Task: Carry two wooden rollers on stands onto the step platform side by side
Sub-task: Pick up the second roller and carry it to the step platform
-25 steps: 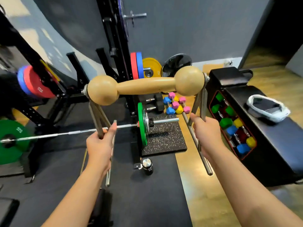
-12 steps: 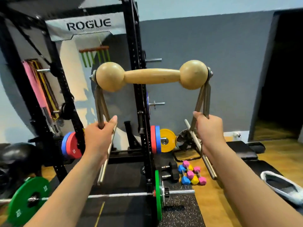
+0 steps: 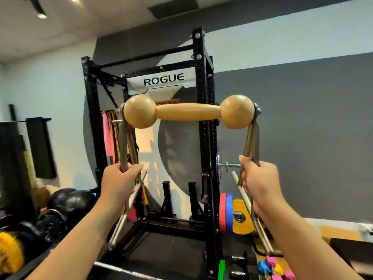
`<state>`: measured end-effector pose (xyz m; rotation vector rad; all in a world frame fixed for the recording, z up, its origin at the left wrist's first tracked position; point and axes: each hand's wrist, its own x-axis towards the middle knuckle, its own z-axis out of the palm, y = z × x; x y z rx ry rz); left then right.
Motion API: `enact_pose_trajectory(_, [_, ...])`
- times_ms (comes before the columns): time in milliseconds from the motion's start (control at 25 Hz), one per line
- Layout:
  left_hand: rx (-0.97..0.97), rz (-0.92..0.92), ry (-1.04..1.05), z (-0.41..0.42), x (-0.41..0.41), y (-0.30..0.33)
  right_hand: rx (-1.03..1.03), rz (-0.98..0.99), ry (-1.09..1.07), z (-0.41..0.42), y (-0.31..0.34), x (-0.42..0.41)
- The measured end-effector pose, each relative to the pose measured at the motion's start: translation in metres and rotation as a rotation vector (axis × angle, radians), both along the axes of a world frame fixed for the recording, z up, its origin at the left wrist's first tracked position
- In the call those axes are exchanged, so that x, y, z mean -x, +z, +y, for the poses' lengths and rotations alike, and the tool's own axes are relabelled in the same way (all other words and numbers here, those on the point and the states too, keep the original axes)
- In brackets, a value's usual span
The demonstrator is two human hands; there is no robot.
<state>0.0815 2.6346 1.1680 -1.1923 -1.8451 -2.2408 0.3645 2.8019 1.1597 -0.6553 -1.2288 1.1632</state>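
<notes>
Left hand (image 3: 119,182) and right hand (image 3: 260,178) each grip the metal stand legs (image 3: 251,142), carrying a wooden roller (image 3: 187,112) raised; keeping it level seems wise.

Gym, black Rogue power rack (image 3: 203,138), coloured weight plates (image 3: 226,213), small dumbbells (image 3: 272,267)

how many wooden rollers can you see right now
1. The wooden roller is held up in front of the black rack, its metal stand legs gripped by the left hand and right hand. The second roller is out of view.
</notes>
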Motion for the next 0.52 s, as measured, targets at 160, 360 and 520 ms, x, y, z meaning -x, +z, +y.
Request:
enact_pose_trajectory(160, [-0.023,-0.032,0.122,-0.031,-0.010,0.005,-0.023,-0.002,0.143,0.005,0.009,0.013])
enact_pose_trajectory(360, [-0.030,-0.034,0.340,-0.091,-0.021,0.009,-0.020,-0.039,0.312,-0.014,0.022,0.052])
enact_pose_trajectory(520, [-0.027,-0.056,0.513,-0.151,-0.023,0.009,-0.031,-0.043,0.456,-0.048,0.018,0.093])
